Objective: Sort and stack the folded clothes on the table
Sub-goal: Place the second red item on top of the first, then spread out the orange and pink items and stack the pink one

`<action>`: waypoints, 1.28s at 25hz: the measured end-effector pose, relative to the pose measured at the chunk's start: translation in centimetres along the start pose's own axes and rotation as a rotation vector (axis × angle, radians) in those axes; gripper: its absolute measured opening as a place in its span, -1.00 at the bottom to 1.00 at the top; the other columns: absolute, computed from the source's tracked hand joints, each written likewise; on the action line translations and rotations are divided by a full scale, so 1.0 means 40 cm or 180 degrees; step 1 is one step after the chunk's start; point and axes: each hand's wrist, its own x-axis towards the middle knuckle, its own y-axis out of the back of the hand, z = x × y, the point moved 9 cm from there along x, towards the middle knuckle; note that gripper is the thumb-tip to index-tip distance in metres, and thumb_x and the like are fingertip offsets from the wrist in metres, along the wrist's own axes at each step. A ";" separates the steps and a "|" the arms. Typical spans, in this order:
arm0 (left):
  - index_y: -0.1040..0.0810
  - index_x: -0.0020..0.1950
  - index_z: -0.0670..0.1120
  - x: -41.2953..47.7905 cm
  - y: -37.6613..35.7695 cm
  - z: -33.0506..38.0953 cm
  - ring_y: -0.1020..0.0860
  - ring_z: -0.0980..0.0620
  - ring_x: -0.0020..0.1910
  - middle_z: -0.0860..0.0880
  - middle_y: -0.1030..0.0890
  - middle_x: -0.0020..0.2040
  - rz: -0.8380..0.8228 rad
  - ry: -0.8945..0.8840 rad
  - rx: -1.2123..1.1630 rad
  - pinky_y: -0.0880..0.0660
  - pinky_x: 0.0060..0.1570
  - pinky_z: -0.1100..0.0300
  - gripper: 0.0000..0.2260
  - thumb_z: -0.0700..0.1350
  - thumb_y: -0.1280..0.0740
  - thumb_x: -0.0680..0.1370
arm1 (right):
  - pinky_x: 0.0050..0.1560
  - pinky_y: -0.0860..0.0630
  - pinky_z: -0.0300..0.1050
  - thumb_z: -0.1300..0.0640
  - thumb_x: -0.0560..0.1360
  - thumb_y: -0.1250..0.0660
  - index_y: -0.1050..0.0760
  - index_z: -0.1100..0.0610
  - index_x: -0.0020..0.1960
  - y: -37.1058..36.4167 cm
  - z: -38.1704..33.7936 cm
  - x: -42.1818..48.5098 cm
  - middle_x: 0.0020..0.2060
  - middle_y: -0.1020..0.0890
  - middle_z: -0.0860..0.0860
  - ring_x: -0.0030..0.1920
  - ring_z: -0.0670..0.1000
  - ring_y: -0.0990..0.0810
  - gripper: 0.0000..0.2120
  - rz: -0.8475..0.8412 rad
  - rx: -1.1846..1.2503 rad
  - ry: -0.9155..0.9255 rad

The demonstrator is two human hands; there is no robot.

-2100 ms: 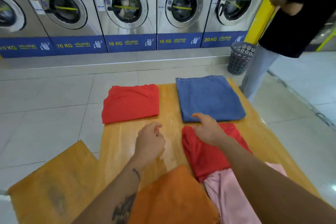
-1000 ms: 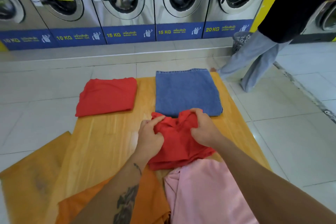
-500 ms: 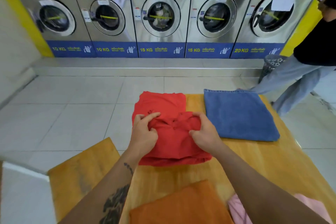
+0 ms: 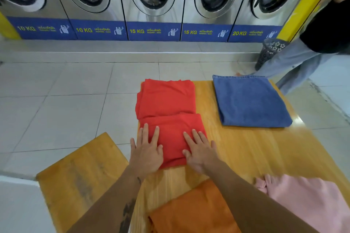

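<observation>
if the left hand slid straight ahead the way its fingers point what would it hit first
The left hand lies flat on the near red cloth, fingers pointing away from the person. Sliding on, it would probably meet the far red cloth first, at the edge where the two reds meet.

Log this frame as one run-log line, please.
phase: stacking reds | left hand and right hand: flat on near red garment | it overlaps far red garment | blue, orange, pink: untouched

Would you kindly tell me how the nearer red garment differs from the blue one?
The near red garment lies under both hands, left hand and right hand, overlapping another red garment; the blue garment lies alone, untouched, and looks larger. Both are folded flat on the table.
</observation>
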 end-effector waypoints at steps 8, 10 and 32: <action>0.06 0.60 0.07 -0.023 0.041 0.008 0.16 -0.08 0.59 -0.07 0.18 0.62 -0.0006 -0.0070 -0.0176 0.12 0.52 -0.19 -0.42 0.08 -0.07 0.62 | 0.56 -0.03 0.04 -0.06 0.57 -0.23 -0.08 0.00 0.59 0.046 0.047 -0.024 0.60 -0.10 0.05 0.59 0.08 -0.03 -0.35 0.0123 0.0952 0.0122; -0.11 0.58 0.01 -0.087 0.071 0.033 0.02 -0.08 0.59 -0.08 0.02 0.62 0.0269 -0.0200 -0.0442 0.06 0.53 -0.14 -0.45 0.01 -0.16 0.60 | 0.54 -0.10 0.04 -0.04 0.56 -0.25 -0.14 0.02 0.58 0.044 0.090 -0.071 0.57 -0.18 0.05 0.56 0.10 -0.12 -0.36 0.0200 0.1133 0.0037; 0.12 0.59 0.15 -0.589 -0.115 0.114 0.18 -0.04 0.59 -0.05 0.14 0.62 -0.0527 -0.0555 0.0608 0.25 0.51 -0.15 -0.30 0.24 -0.12 0.54 | 0.28 -0.37 0.17 -0.04 0.52 -0.22 -0.12 0.06 0.53 -0.162 0.130 -0.524 0.46 -0.17 0.20 0.36 0.30 -0.29 -0.37 -0.0236 0.0335 0.0029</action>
